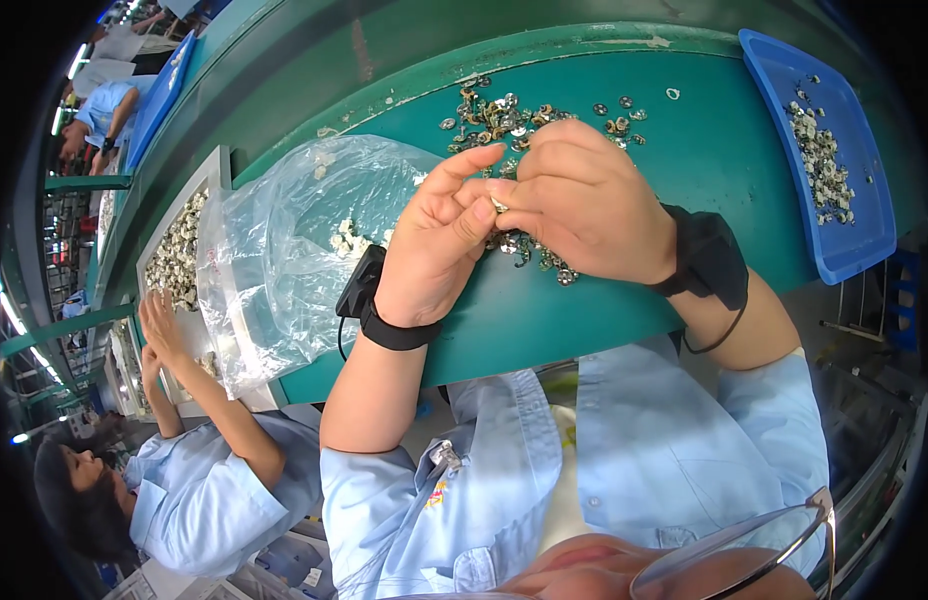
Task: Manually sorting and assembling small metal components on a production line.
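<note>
My left hand [432, 240] and my right hand [596, 205] meet over the green worktop. Between their fingertips is a small pale part [500, 206], mostly covered, so I cannot make out its kind. My left thumb and a finger pinch it from one side, with the index finger raised. My right fingers are curled round its other side. Behind and beneath the hands lies a loose heap of small metal and cream parts [504, 118], including round silver discs. A clear plastic bag [284, 260] with some white parts [349, 242] spreads beside my left wrist.
A blue tray [854, 245] at the right holds a pile of small cream parts [822, 160]. Left of the bag stands a pale tray [224, 165] of similar parts, where a co-worker's hands [164, 335] reach in. A raised green ledge [404, 85] bounds the worktop's far side.
</note>
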A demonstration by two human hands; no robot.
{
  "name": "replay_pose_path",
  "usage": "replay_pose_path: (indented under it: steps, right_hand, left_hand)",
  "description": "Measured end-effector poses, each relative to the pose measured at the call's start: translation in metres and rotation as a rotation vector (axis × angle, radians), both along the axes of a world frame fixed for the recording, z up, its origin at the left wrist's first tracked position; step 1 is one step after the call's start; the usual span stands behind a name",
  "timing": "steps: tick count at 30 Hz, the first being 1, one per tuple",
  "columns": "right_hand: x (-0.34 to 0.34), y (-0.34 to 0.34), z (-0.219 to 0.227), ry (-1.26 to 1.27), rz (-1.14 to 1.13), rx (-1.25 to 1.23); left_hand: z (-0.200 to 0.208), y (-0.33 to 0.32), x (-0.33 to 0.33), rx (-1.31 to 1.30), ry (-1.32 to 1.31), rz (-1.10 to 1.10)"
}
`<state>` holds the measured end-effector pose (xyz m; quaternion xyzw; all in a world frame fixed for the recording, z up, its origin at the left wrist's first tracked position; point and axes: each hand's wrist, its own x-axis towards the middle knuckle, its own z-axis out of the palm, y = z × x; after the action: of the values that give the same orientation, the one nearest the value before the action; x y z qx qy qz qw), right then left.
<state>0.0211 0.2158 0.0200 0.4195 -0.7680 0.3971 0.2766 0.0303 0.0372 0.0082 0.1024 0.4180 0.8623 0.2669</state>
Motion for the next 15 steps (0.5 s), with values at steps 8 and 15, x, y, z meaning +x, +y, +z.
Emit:
replay_pose_path:
  steps: [8,15]
  right_hand:
    - [-0.002,-0.004,0.001,-0.014,-0.024,-0.008]
    - [-0.004,0.006,0.006,-0.072,0.011,-0.044]
  left_hand:
    - [-0.001,-0.001,-0.003,0.036,0.007,-0.009]
    - [-0.004,0.001,0.001,-0.206,0.206,0.125]
